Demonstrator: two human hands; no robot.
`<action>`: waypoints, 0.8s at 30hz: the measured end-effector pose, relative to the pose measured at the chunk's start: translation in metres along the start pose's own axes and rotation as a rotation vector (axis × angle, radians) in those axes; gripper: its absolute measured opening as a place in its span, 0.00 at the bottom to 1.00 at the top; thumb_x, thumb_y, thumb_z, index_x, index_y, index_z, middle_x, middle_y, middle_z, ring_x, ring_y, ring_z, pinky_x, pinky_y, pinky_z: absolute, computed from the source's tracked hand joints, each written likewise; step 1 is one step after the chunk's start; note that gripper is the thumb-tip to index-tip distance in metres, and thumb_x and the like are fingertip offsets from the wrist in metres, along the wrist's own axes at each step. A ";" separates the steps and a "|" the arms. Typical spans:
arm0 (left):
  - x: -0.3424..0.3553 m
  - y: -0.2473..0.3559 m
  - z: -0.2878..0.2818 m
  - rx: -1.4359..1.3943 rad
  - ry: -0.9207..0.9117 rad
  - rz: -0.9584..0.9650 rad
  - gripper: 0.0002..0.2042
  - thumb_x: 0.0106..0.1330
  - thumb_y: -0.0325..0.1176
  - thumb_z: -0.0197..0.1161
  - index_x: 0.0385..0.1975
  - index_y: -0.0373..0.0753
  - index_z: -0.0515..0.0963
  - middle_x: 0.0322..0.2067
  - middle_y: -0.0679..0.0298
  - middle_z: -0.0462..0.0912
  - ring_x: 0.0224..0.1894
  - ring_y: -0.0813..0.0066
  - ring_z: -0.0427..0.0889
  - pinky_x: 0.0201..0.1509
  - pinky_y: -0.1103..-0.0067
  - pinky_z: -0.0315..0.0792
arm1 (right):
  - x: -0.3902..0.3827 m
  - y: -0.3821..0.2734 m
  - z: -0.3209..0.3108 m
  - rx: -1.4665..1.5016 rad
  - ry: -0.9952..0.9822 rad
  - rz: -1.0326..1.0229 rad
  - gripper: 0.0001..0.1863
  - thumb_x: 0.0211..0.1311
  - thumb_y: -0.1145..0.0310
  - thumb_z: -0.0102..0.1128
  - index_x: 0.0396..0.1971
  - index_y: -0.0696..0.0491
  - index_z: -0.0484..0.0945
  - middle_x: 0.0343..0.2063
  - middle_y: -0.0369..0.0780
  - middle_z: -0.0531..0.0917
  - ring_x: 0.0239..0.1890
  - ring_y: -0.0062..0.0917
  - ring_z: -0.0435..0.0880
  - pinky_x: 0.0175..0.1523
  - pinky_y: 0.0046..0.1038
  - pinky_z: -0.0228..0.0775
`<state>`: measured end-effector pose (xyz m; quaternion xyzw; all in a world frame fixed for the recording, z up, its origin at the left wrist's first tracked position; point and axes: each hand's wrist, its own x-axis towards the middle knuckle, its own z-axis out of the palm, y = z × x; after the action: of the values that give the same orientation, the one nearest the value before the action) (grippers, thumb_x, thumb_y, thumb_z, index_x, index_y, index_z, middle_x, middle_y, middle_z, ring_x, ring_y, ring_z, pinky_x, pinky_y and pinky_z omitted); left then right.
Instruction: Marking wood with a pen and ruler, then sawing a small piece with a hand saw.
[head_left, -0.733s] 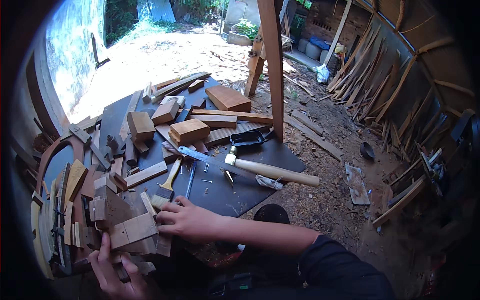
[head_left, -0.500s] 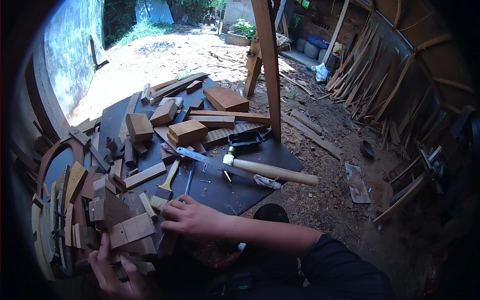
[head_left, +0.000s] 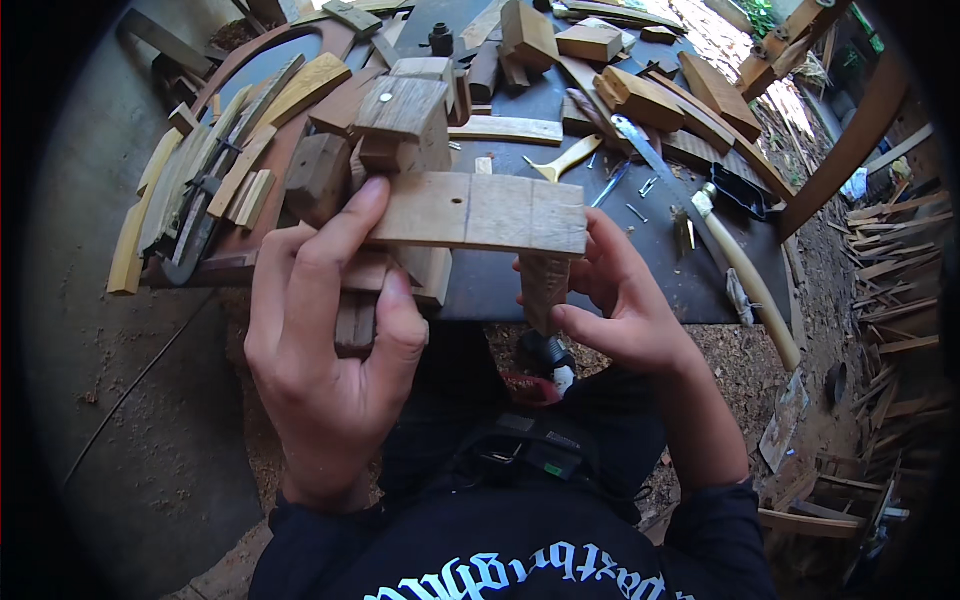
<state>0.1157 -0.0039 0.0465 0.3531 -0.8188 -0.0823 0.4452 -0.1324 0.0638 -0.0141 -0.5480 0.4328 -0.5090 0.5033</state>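
A short flat wooden board (head_left: 470, 210), with a small dark hole and lines across it, lies level in front of me. My left hand (head_left: 330, 340) grips its left end, the index fingertip at the board's edge and the thumb lower, by the wood pieces underneath. Below the board's right end hangs a small wooden block (head_left: 545, 285), which my right hand (head_left: 625, 300) pinches between thumb and fingers. Just beyond the left hand, a thick wooden block assembly (head_left: 405, 110) stands at the table edge. How the board joins the pieces below is hidden.
On the dark table (head_left: 490, 290) lie a paintbrush (head_left: 570, 160), a handsaw (head_left: 650, 155), a hammer (head_left: 740, 260), several screws (head_left: 637, 213) and a black tray (head_left: 735, 195). Wood offcuts (head_left: 640, 95) are heaped behind. Curved wooden strips (head_left: 165, 215) lean at left.
The view has tipped down and closer to the table. My right hand has come from beside the brush to the board's right end; my left hand now shows larger, around the left end.
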 end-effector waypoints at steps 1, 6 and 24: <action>-0.001 -0.002 -0.002 0.007 0.011 0.020 0.21 0.64 0.30 0.63 0.57 0.33 0.81 0.37 0.59 0.79 0.38 0.67 0.78 0.45 0.73 0.75 | 0.000 0.000 0.008 0.089 -0.007 -0.012 0.43 0.57 0.75 0.63 0.73 0.54 0.55 0.60 0.48 0.76 0.58 0.34 0.82 0.57 0.35 0.78; -0.007 0.003 -0.012 -0.020 -0.003 -0.057 0.21 0.68 0.35 0.62 0.59 0.33 0.80 0.39 0.61 0.80 0.41 0.74 0.80 0.50 0.78 0.74 | 0.010 -0.005 0.029 0.514 -0.141 0.142 0.47 0.56 0.78 0.54 0.77 0.54 0.47 0.61 0.52 0.75 0.58 0.38 0.83 0.61 0.42 0.80; -0.006 0.003 -0.011 -0.077 -0.035 -0.047 0.22 0.71 0.30 0.58 0.62 0.27 0.75 0.55 0.52 0.82 0.56 0.67 0.83 0.62 0.74 0.75 | 0.040 -0.002 0.058 0.804 0.083 0.017 0.37 0.71 0.73 0.64 0.74 0.59 0.56 0.60 0.46 0.78 0.59 0.32 0.83 0.60 0.35 0.80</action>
<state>0.1250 0.0040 0.0497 0.3536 -0.8140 -0.1304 0.4421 -0.0701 0.0309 -0.0055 -0.2827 0.2238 -0.6551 0.6639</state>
